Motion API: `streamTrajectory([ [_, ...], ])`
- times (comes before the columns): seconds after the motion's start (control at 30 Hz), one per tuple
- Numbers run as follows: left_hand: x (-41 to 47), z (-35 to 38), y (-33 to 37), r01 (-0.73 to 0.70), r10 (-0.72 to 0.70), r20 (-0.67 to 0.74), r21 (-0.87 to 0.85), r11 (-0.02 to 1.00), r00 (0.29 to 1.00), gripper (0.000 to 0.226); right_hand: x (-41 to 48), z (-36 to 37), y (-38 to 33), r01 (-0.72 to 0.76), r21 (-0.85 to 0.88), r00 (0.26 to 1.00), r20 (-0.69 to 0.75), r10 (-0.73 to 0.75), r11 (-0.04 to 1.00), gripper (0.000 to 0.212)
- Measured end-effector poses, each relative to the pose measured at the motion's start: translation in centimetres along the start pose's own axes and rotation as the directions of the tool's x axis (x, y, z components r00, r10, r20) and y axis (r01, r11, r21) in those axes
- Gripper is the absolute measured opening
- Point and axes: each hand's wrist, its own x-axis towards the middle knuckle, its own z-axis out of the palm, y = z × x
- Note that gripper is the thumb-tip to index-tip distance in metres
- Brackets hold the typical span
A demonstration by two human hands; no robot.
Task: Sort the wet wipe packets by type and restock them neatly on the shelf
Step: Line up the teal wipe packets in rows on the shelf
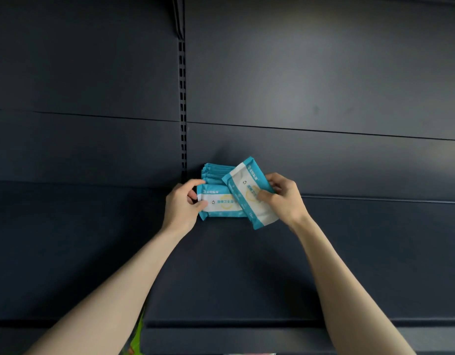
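Shelf (247, 265) ahead, row of packets (216, 170) standing at its back. My left hand (183, 206) pinches the front packet (221, 204) at its nine-o'clock end, long axis nine-to-three — my right hand (283, 198) pinches the loose packet (243, 190), tilted eleven-to-five across the front one's three-o'clock end — needs squaring, I'd say.

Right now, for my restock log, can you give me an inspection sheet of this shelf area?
Surface: dark shelf, packets at its back left.
Job's things: row of teal packets standing against the back panel; front packet upright, label facing out; tilted packet overlapping its right end.
Clutter: green thing at the bottom edge, too cut off to identify.
Grippers: left hand grips the front packet's left end; right hand pinches the tilted packet.
Cables: nothing seen.
Surroundings: dark back panel; slotted upright left of the row.
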Motion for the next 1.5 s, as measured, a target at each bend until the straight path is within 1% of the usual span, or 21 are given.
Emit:
streamTrajectory([
  [0.1, -0.1, -0.1, 0.4, 0.035, -0.033, 0.027, -0.068, 0.997, 0.999, 0.056, 0.0, 0.1, 0.1, 0.023, 0.003, 1.000, 0.003, -0.023, 1.000, 0.028],
  [0.2, -0.2, -0.2, 1.0, -0.016, 0.014, -0.027, -0.079, 0.997, 1.000, 0.059, 0.1, 0.3, 0.3, 0.041, 0.023, 0.999, -0.007, -0.041, 0.999, 0.031],
  [0.27, -0.5, 0.0, 1.4, -0.057, 0.061, 0.028, -0.136, 0.989, 0.998, 0.062, 0.1, 0.6, 0.4, 0.058, 0.000, 0.998, 0.021, -0.058, 0.998, 0.034],
  [0.33, -0.6, 0.2, 1.5, -0.049, 0.070, 0.110, -0.187, 0.981, 0.991, 0.067, 0.0, 1.0, 0.4, 0.066, -0.012, 0.996, 0.058, -0.065, 0.998, 0.035],
  [0.37, -0.6, 0.2, 1.5, -0.039, 0.063, 0.126, -0.189, 0.981, 0.990, 0.065, 0.0, 1.2, 0.5, 0.071, -0.022, 0.996, 0.059, -0.070, 0.997, 0.034],
  [0.4, -0.6, 0.3, 1.4, -0.032, 0.054, 0.129, -0.171, 0.985, 0.990, 0.059, 0.0, 1.3, 0.6, 0.077, -0.045, 0.996, 0.049, -0.074, 0.996, 0.033],
  [0.47, -0.6, 0.2, 1.3, -0.038, 0.046, 0.101, -0.082, 0.996, 0.994, 0.044, 0.1, 1.5, 0.8, 0.096, -0.151, 0.995, 0.019, -0.094, 0.984, 0.033],
  [0.53, -0.7, 0.3, 1.1, -0.029, 0.030, 0.051, -0.013, 0.999, 0.998, 0.040, 0.2, 1.6, 1.1, 0.116, -0.257, 0.993, 0.001, -0.120, 0.959, 0.037],
  [0.6, -0.7, 0.5, 0.8, -0.014, 0.014, 0.003, -0.008, 1.000, 1.000, 0.048, 0.2, 1.7, 1.5, 0.117, -0.338, 0.993, 0.020, -0.118, 0.934, 0.048],
  [0.67, -0.6, 0.6, 0.6, 0.023, -0.023, -0.012, 0.005, 1.000, 1.000, 0.063, 0.1, 1.7, 1.6, 0.114, -0.440, 0.993, 0.065, -0.095, 0.891, 0.066],
  [0.73, -0.5, 0.6, 0.4, 0.096, -0.097, 0.028, 0.018, 0.995, 0.995, 0.078, 0.1, 1.8, 1.6, 0.106, -0.496, 0.992, 0.112, -0.057, 0.862, 0.082],
  [0.8, -0.4, 0.5, 0.2, 0.171, -0.172, 0.116, 0.018, 0.985, 0.978, 0.084, 0.2, 1.9, 1.5, 0.079, -0.481, 0.989, 0.147, -0.009, 0.873, 0.088],
  [0.87, -0.4, 0.5, 0.1, 0.185, -0.188, 0.224, 0.032, 0.982, 0.956, 0.073, 0.2, 1.9, 1.6, 0.065, -0.470, 0.986, 0.163, 0.014, 0.880, 0.086],
  [0.93, -0.5, 0.6, 0.0, 0.147, -0.160, 0.271, 0.069, 0.987, 0.949, 0.063, 0.1, 2.0, 1.8, 0.084, -0.491, 0.987, 0.158, -0.007, 0.867, 0.080],
  [1.0, -0.6, 0.7, -0.2, 0.109, -0.131, 0.261, 0.096, 0.989, 0.956, 0.062, 0.1, 2.0, 1.8, 0.095, -0.516, 0.989, 0.148, -0.021, 0.851, 0.077],
  [1.03, -0.6, 0.7, -0.2, 0.093, -0.120, 0.243, 0.120, 0.988, 0.963, 0.062, 0.1, 1.9, 1.8, 0.095, -0.524, 0.988, 0.156, -0.014, 0.847, 0.080],
  [1.13, -0.8, 0.7, -0.1, 0.058, -0.109, 0.178, 0.268, 0.962, 0.978, 0.058, 0.2, 1.8, 1.9, 0.086, -0.547, 0.977, 0.211, 0.038, 0.833, 0.098],
  [1.17, -0.8, 0.8, -0.1, 0.050, -0.106, 0.162, 0.318, 0.947, 0.981, 0.058, 0.2, 1.9, 1.9, 0.094, -0.571, 0.975, 0.219, 0.041, 0.815, 0.100],
  [1.23, -0.8, 0.8, 0.0, 0.034, -0.097, 0.149, 0.378, 0.925, 0.984, 0.059, 0.3, 2.0, 2.0, 0.104, -0.626, 0.981, 0.194, 0.025, 0.773, 0.096],
  [1.37, -0.8, 1.0, -0.1, 0.012, -0.086, 0.165, 0.402, 0.915, 0.983, 0.061, 0.2, 2.3, 1.8, 0.108, -0.721, 0.989, 0.145, -0.004, 0.684, 0.086],
  [1.5, -1.0, 1.0, 0.1, 0.001, -0.085, 0.181, 0.424, 0.906, 0.980, 0.058, 0.1, 2.4, 1.6, 0.095, -0.748, 0.992, 0.129, 0.003, 0.657, 0.086],
])
